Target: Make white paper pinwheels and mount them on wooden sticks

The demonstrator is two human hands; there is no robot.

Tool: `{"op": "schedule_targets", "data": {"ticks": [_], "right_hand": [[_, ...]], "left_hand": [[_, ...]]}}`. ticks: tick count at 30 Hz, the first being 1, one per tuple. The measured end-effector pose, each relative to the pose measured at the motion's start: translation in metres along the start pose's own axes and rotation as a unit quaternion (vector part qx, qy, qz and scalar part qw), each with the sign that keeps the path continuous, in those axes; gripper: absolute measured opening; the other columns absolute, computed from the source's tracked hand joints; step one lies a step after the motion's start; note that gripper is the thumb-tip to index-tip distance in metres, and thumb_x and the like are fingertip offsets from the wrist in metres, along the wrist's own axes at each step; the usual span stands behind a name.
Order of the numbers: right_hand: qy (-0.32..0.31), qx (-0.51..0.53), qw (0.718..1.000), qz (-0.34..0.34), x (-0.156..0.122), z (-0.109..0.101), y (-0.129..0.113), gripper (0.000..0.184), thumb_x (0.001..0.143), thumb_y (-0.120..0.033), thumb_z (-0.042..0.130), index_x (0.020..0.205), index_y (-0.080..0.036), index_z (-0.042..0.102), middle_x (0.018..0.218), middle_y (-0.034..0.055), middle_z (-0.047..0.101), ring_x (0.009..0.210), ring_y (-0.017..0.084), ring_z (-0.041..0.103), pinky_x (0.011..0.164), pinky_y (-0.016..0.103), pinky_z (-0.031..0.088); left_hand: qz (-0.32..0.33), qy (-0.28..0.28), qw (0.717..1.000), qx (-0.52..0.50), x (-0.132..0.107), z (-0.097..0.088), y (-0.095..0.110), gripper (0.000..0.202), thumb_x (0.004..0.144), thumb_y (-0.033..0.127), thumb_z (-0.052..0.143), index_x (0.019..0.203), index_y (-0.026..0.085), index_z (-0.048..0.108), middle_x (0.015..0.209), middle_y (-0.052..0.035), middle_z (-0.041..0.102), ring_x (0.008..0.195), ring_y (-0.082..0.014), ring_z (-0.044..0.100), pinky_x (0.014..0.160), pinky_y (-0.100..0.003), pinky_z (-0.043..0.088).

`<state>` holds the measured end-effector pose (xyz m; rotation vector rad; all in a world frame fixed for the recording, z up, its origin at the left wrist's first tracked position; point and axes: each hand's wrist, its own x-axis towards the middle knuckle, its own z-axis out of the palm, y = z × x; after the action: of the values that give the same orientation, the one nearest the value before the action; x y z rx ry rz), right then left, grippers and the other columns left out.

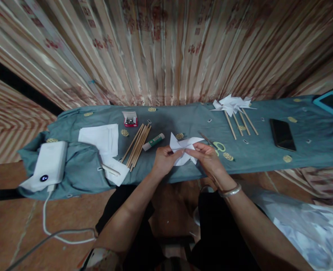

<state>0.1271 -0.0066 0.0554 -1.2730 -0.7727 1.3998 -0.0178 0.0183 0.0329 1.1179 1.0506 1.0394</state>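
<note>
A white paper pinwheel (180,143) is held above the near edge of the cloth-covered table. My left hand (164,160) grips its left side, with the thumb pressed near the centre. From the right, my right hand (207,157) pinches it, thumb also at the middle where the folded points meet. Both hands are closed on the paper. Just left of it lies a glue stick (153,142), with a bundle of wooden sticks (138,146) beyond. Scissors (216,145) with green handles rest behind my right hand.
Several finished pinwheels on sticks (231,105) lie at the back right, near a black phone (282,134). On the left are a small red box (130,119) of metal pieces, white paper sheets (101,139) and a white power bank (49,162) with a cable. A plastic bag (310,222) sits at lower right.
</note>
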Motion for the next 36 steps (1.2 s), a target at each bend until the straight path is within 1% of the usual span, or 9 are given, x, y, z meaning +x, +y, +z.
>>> {"op": "schedule_targets", "data": {"ticks": [5,9,13,17,21,26,29,32,36], "right_hand": [[-0.004,-0.005,1.0,-0.007,0.0009,-0.0001,0.001,0.031,0.048,-0.042,0.091,0.066,-0.024,0.073,0.064,-0.0031,0.072,0.059,0.014,0.063,0.066,0.029,0.053],[0.013,-0.005,1.0,-0.015,0.0027,0.0016,0.0032,0.031,0.046,-0.042,0.091,0.065,-0.024,0.073,0.061,-0.0045,0.071,0.058,0.013,0.062,0.065,0.028,0.052],[0.024,0.001,0.999,-0.022,0.0043,0.004,0.0048,0.033,0.045,-0.042,0.092,0.065,-0.024,0.073,0.064,-0.0039,0.072,0.059,0.013,0.062,0.067,0.029,0.053],[0.029,0.015,0.999,-0.016,0.0046,0.0067,0.004,0.034,0.042,-0.038,0.093,0.066,-0.023,0.074,0.061,-0.0038,0.071,0.057,0.013,0.062,0.067,0.028,0.053],[0.028,0.024,0.999,-0.011,0.0046,0.0075,0.004,0.034,0.043,-0.039,0.093,0.067,-0.023,0.074,0.063,-0.0039,0.072,0.056,0.012,0.061,0.066,0.027,0.053],[0.019,0.028,0.999,-0.011,0.0057,0.0068,0.0067,0.034,0.045,-0.04,0.093,0.069,-0.023,0.075,0.064,-0.0035,0.073,0.055,0.012,0.061,0.067,0.029,0.053],[0.019,0.038,0.999,-0.008,0.0069,0.0061,0.0091,0.033,0.045,-0.039,0.093,0.069,-0.024,0.076,0.063,-0.003,0.073,0.058,0.013,0.063,0.067,0.027,0.053],[0.011,0.036,0.999,-0.005,0.0075,0.0055,0.0102,0.031,0.048,-0.039,0.092,0.071,-0.025,0.077,0.066,-0.0024,0.074,0.062,0.014,0.065,0.068,0.027,0.053],[0.005,0.034,0.999,0.013,0.0069,0.0057,0.0085,0.031,0.048,-0.04,0.092,0.07,-0.024,0.077,0.067,-0.0014,0.075,0.06,0.014,0.066,0.067,0.028,0.054]], "left_hand": [[-0.001,0.008,1.0,0.004,0.0002,0.001,-0.0003,0.026,0.064,0.039,0.08,0.073,0.014,0.078,0.069,-0.0025,0.074,0.061,-0.0151,0.063,0.058,-0.025,0.048],[0.011,0.005,1.0,0.016,-0.0002,0.0004,-0.0024,0.024,0.069,0.037,0.076,0.073,0.013,0.078,0.068,-0.003,0.074,0.06,-0.0148,0.062,0.057,-0.024,0.046],[0.027,0.013,0.999,0.036,0.0003,0.0001,-0.0045,0.019,0.072,0.032,0.073,0.076,0.013,0.078,0.072,-0.0039,0.074,0.065,-0.0159,0.064,0.061,-0.025,0.047],[0.038,0.022,0.997,0.057,0.0008,-0.0003,-0.0034,0.016,0.074,0.029,0.073,0.077,0.014,0.078,0.077,-0.0044,0.076,0.07,-0.0172,0.066,0.064,-0.025,0.048],[0.059,0.022,0.995,0.083,0.0011,-0.0018,-0.0022,0.015,0.075,0.028,0.072,0.078,0.014,0.077,0.078,-0.0047,0.076,0.073,-0.0181,0.067,0.067,-0.026,0.049],[0.078,0.026,0.992,0.097,0.0024,-0.0036,-0.0038,0.015,0.076,0.028,0.072,0.077,0.014,0.077,0.079,-0.0055,0.075,0.075,-0.0186,0.067,0.069,-0.027,0.048],[0.085,0.025,0.991,0.102,0.0027,-0.0042,-0.0047,0.014,0.076,0.028,0.072,0.075,0.015,0.077,0.077,-0.0048,0.074,0.074,-0.0181,0.066,0.068,-0.027,0.048],[0.096,0.024,0.99,0.103,0.003,-0.0043,-0.0059,0.015,0.076,0.029,0.071,0.073,0.015,0.076,0.075,-0.0042,0.073,0.072,-0.0174,0.065,0.068,-0.027,0.047],[0.107,0.02,0.988,0.111,0.0039,-0.0042,-0.0088,0.02,0.077,0.032,0.07,0.066,0.016,0.073,0.072,-0.0038,0.07,0.069,-0.0163,0.062,0.066,-0.027,0.046]]}}
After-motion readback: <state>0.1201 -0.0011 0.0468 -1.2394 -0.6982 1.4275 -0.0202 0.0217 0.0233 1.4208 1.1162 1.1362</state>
